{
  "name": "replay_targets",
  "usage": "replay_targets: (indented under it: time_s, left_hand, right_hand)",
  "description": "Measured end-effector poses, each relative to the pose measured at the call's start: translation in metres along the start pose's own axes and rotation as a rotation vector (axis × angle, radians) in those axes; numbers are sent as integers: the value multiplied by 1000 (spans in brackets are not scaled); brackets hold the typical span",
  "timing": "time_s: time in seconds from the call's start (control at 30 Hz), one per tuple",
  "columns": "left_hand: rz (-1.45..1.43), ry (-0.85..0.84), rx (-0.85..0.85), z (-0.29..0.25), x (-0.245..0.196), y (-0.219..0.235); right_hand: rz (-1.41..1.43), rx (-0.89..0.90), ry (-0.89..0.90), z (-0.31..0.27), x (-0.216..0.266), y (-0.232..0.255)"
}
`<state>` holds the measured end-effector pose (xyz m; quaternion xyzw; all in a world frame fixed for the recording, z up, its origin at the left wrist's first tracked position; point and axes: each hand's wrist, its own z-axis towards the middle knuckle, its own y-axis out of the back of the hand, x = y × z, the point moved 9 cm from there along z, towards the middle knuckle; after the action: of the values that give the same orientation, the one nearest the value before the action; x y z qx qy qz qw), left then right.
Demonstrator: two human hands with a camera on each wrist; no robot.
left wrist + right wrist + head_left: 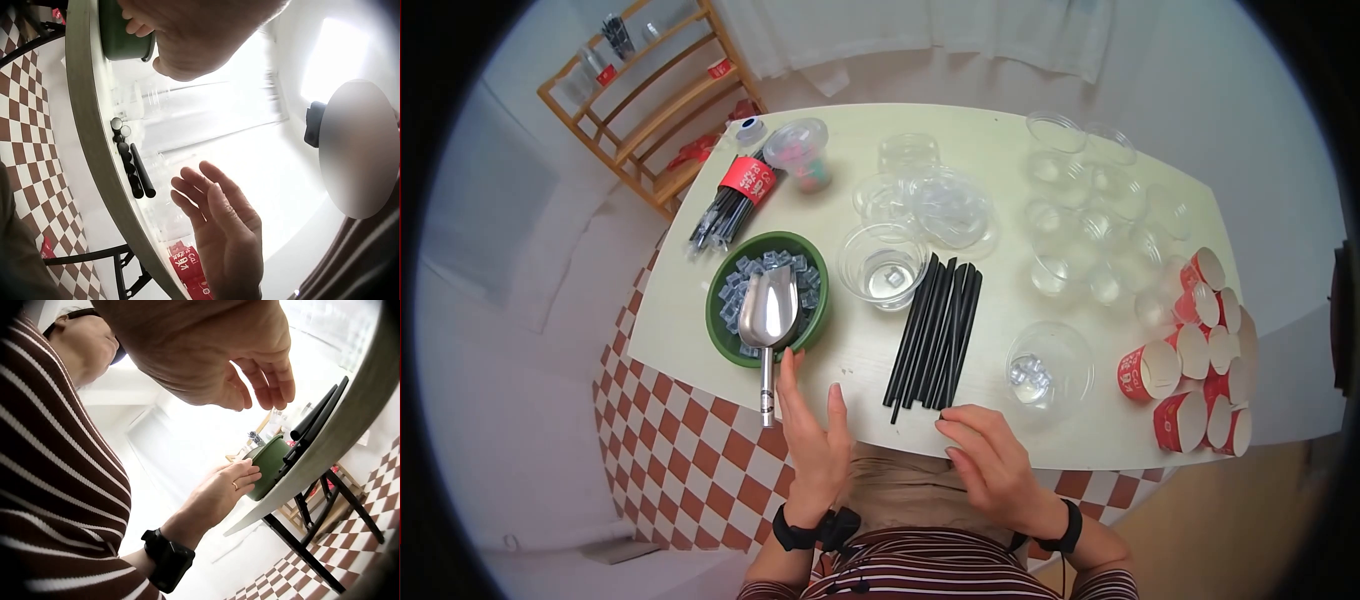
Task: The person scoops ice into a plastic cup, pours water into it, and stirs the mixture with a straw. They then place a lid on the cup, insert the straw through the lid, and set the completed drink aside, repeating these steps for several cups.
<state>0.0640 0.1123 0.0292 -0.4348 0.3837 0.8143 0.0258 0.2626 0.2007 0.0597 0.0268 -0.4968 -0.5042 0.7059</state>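
My left hand (812, 450) holds nothing; its straight fingers reach up to the near rim of a green bowl (820, 318), beside the scoop's handle. Clear ice cubes (805, 275) fill the bowl, and a metal scoop (768, 305) lies over them with its handle hanging past the rim. My right hand (990, 465) hovers by the lower ends of a row of black straws (935, 335) at the table's front edge. Its fingers are loosely bent with nothing between them, as the right wrist view shows of the same hand (219, 356).
Left of centre is a clear cup (883, 265) behind the straws, with stacked clear lids (948, 205) beyond. A cup holding clear pieces (1048, 370) stands right, near red paper cups (1180, 420) and several clear cups (1060, 180). Wrapped straws (725, 215) lie back left.
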Motion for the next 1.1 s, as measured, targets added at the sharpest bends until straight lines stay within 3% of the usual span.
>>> replay_targets:
  time_s: [0.13, 0.23, 0.37, 0.6, 0.9, 1.1]
  left_hand:
    - [-28, -27, 21, -1, 4, 2]
    - [-149, -42, 128, 2, -8, -16]
    - [-212, -98, 157, 38, -25, -41]
    - [-472, -11, 172, 88, 9, -96]
    - [-551, 30, 211, 107, 11, -101]
    - [-527, -13, 188, 93, -17, -78]
  right_hand:
    - [23, 4, -20, -1, 0, -1]
    - [36, 6, -12, 0, 1, -2]
    - [19, 5, 12, 1, 8, -2]
    - [-7, -3, -7, -5, 9, 0]
    - [53, -47, -61, -10, 4, 4]
    - [109, -69, -80, -6, 3, 5]
